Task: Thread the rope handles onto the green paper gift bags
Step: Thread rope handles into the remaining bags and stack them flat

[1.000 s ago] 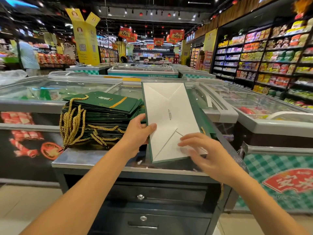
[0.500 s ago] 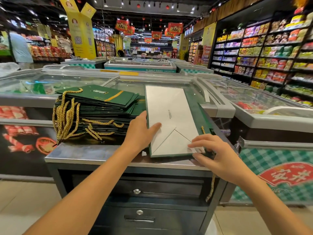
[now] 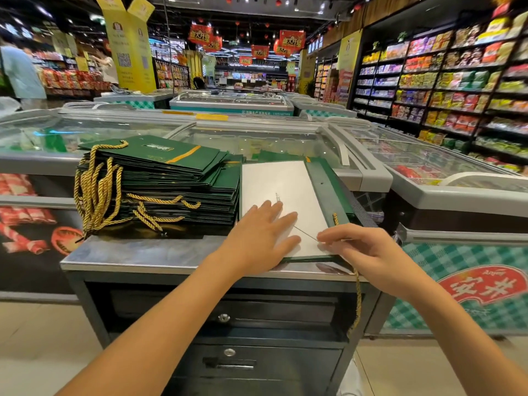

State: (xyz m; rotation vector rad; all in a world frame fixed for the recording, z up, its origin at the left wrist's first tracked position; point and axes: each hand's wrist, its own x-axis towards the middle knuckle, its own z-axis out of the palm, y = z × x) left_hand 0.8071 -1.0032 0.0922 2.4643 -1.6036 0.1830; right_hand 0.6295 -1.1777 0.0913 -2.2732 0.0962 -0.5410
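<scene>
**Bag pinned flat on counter; handle threading under way**

One green gift bag (image 3: 285,184) lies folded flat on the steel counter (image 3: 128,252), white base panel up, just to the right of the stack of finished bags (image 3: 171,178), whose gold handles hang off the stack's left side.

The two hands are apart. The left hand (image 3: 263,232) lies palm down with straight fingers on the white panel and presses the bag to the counter. The right hand (image 3: 368,250) has curled fingers that pinch at the bag's near right corner. A gold rope (image 3: 357,304) hangs from beneath that hand over the counter's front edge, and a short gold end shows beside the bag's right margin. Whether the rope itself is caught in the pinch cannot be told from this angle.

Judgement: the step in hand is readying this bag's top edge for the rope.

To do the step well:
- Keep the left palm flat so the paper does not slide (the counter top looks slick).
- Lift only the edge that carries the holes, so the panel is not creased.
- Feed the rope tip first and draw it through evenly.
- Gather the dangling length before pulling, since it could snag on the drawer fronts below.
</scene>
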